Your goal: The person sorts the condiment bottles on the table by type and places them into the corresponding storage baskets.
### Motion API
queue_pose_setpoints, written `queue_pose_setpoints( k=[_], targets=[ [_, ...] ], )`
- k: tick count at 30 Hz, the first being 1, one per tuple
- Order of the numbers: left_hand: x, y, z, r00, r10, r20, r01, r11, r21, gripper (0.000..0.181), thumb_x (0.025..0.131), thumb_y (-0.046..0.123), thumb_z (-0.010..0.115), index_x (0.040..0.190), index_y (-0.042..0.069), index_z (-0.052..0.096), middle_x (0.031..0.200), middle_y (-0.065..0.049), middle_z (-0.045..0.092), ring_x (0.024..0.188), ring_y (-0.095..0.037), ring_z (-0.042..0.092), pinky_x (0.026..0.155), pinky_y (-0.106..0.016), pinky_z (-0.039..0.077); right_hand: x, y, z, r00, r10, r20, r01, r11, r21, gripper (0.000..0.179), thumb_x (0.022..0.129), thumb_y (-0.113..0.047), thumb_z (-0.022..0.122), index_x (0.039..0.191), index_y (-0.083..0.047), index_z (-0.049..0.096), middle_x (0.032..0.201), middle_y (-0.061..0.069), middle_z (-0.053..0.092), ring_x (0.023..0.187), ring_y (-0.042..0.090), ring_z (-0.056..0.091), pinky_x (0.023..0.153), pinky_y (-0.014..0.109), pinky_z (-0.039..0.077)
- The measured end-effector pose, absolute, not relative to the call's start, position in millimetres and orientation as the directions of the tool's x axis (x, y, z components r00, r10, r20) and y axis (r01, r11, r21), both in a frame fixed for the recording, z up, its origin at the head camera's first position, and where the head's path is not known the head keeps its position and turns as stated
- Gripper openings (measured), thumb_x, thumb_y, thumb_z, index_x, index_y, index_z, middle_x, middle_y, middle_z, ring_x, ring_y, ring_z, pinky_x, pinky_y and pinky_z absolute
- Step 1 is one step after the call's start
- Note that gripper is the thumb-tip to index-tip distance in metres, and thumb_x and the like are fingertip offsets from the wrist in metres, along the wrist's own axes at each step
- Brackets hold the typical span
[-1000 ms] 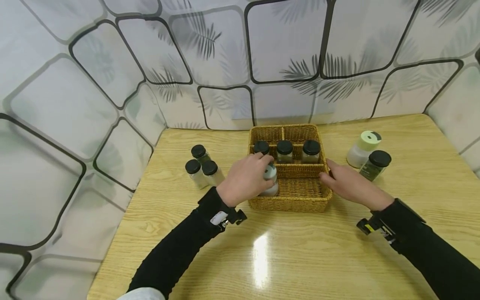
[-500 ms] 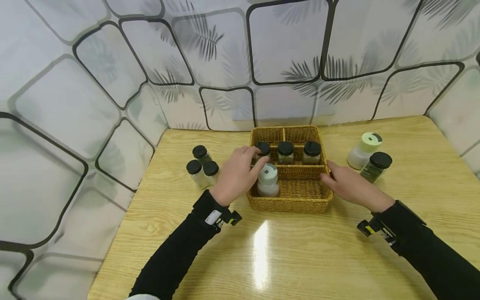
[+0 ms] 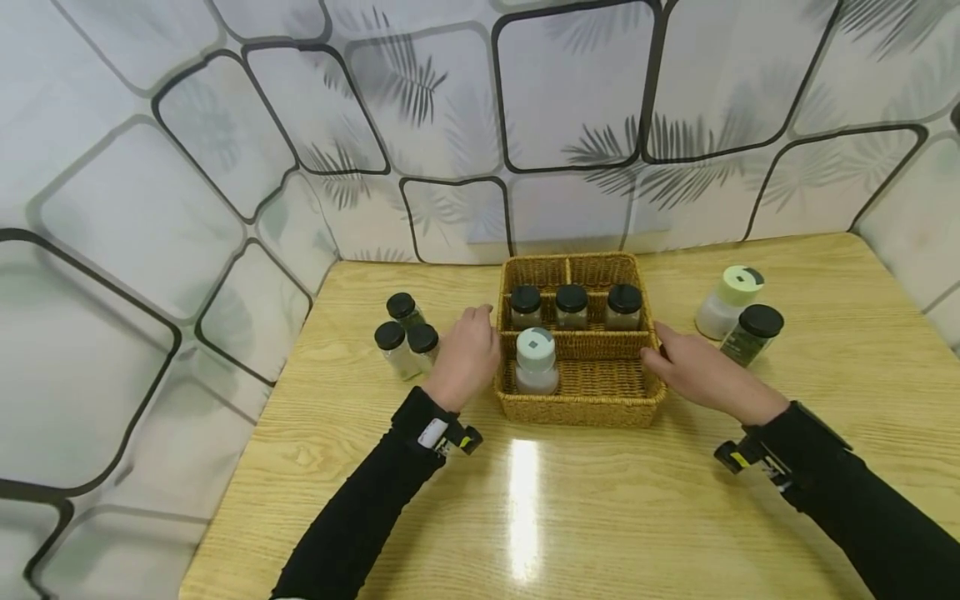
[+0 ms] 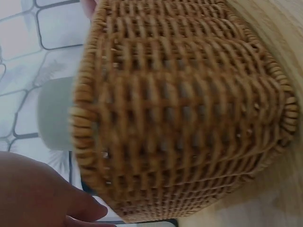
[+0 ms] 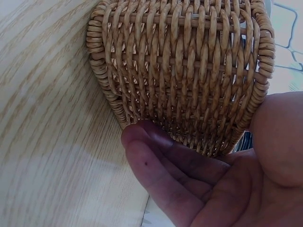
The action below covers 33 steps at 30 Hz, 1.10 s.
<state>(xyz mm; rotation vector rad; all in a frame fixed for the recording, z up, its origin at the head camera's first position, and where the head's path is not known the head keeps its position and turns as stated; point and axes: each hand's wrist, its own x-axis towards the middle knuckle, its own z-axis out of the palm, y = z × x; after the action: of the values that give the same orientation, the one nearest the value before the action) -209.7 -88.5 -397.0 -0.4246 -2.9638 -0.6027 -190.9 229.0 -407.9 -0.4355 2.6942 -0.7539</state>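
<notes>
A divided wicker basket (image 3: 581,408) stands on the table between my hands. Three black-lidded jars (image 3: 572,307) occupy its middle row, and a white jar with a pale green lid (image 3: 536,367) stands upright in the front compartment at the left. My right hand (image 3: 693,371) holds the basket's right side; in the right wrist view its fingers (image 5: 161,179) lie against the woven outer wall. My left hand (image 3: 467,358) is just outside the left wall, holding no jar. The left wrist view has its fingertips close to the rim, with the pale lid (image 4: 57,113) rising above.
Three more black-lidded jars (image 3: 408,337) cluster on the table left of my left hand. Beyond my right hand are a yellow-green-lidded jar (image 3: 731,300) and a black-lidded jar with dark contents (image 3: 752,333). A patterned curtain (image 3: 570,208) borders the table's back edge.
My left hand has let go of the pale-lidded jar in the front compartment and moved left, out over the basket's left rim. My right hand has stayed on the right side.
</notes>
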Motion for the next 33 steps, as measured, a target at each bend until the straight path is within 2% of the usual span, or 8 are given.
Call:
queue_pose_setpoints(
  k=[5,13,21,25,33],
  targets=[
    [-211.0,-88.0,-405.5,-0.962,0.255,0.095,0.272,0.873,0.405,0.04,0.107,0.009,0.039,0.14,-0.011,0.048,0.127,-0.029,0.06,0.108,-0.037,0.065,0.086,-0.044,0.058,-190.8,229.4,-408.7,-0.907,-0.361,-0.217,-0.197,0.819,-0.54,0.066,0.108,-0.026,0.04,0.15,0.021,0.02,0.073,0.007,0.056,0.061,0.017,0.051,0.059,0.033,0.039],
    [-211.8,-84.6,-413.8,-0.966,0.253,0.05,0.244,0.832,0.498,0.046,0.11,0.017,0.037,0.148,-0.009,0.041,0.14,-0.028,0.056,0.126,-0.037,0.059,0.103,-0.045,0.051,-189.9,230.3,-409.5,-0.908,-0.359,-0.217,-0.19,0.813,-0.55,0.066,0.108,-0.026,0.04,0.151,0.02,0.02,0.067,0.004,0.049,0.056,0.016,0.045,0.056,0.032,0.035],
    [-210.2,-81.4,-422.4,-0.966,0.246,0.078,0.251,0.829,0.5,0.048,0.11,0.017,0.034,0.15,-0.01,0.037,0.14,-0.028,0.055,0.127,-0.038,0.058,0.103,-0.046,0.05,-190.6,230.3,-410.1,-0.908,-0.352,-0.228,-0.175,0.811,-0.558,0.066,0.108,-0.026,0.04,0.15,0.021,0.02,0.073,0.007,0.055,0.059,0.017,0.049,0.057,0.033,0.038],
    [-208.0,-80.3,-425.7,-0.968,0.24,0.077,0.245,0.832,0.497,0.049,0.11,0.017,0.033,0.152,-0.01,0.033,0.143,-0.029,0.052,0.13,-0.04,0.055,0.104,-0.047,0.049,-190.8,230.9,-410.7,-0.907,-0.356,-0.224,-0.177,0.805,-0.566,0.063,0.108,-0.024,0.04,0.15,0.019,0.022,0.07,0.006,0.052,0.057,0.017,0.048,0.056,0.033,0.037],
    [-208.7,-81.2,-430.2,-0.96,0.264,0.099,0.279,0.84,0.465,0.053,0.11,0.017,0.034,0.156,-0.008,0.025,0.134,-0.029,0.057,0.117,-0.038,0.063,0.09,-0.044,0.057,-189.5,231.6,-411.2,-0.911,-0.351,-0.218,-0.176,0.807,-0.564,0.063,0.108,-0.026,0.04,0.15,0.018,0.023,0.068,0.005,0.049,0.056,0.016,0.046,0.056,0.032,0.035]
  ],
)
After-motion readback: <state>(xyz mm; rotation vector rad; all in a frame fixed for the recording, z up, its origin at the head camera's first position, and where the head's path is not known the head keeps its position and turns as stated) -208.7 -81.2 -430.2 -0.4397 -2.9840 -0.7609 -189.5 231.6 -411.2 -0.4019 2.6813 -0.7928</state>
